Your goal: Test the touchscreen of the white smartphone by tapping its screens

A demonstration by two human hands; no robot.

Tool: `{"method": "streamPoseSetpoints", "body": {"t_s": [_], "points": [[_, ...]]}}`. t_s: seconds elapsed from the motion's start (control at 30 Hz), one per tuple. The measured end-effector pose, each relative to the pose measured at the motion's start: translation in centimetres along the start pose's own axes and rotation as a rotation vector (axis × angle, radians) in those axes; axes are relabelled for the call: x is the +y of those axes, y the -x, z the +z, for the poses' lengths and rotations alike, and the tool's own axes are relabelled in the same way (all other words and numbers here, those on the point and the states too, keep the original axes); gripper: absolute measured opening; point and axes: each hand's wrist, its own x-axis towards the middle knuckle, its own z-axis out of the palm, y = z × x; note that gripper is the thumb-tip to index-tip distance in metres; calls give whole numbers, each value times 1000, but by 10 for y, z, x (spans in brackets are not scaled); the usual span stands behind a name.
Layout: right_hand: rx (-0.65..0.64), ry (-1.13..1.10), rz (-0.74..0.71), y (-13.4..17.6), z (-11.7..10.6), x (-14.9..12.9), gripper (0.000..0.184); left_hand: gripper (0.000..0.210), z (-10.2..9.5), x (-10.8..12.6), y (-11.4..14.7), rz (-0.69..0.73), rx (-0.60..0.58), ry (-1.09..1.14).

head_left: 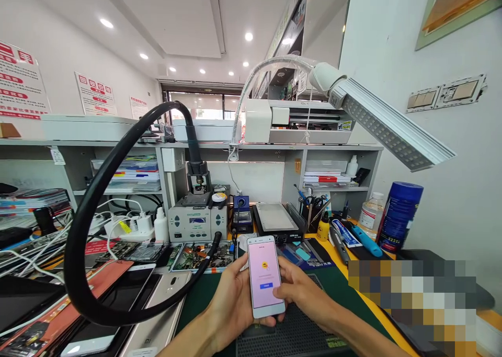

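A white smartphone (263, 263) is held upright over the workbench, its lit screen facing me. The screen shows a pinkish page with a small yellow icon and a blue button low down. My left hand (231, 299) is closed around the phone's left side, with fingertips showing under its bottom edge. From the right, my right hand (301, 290) also grips it, thumb on the lower right of the screen near the blue button. Its other fingers are partly hidden behind the phone. Below lies a dark green mat (207, 294) with a black perforated pad (282, 338).
A thick black hose (74, 242) loops at left from a soldering station (198, 222). Several phones, such as a gold one (157, 307), lie beneath it. A lamp (392, 122) hangs at upper right. A blue can (402, 216) and a pen holder (311, 215) stand at right.
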Motion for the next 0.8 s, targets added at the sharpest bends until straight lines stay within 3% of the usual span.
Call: {"method": "streamPoseSetpoints", "body": {"t_s": [0.8], "points": [[-1,49,23,1,1,-1,61,74,-5,0,-1,5,-18,16]]}}
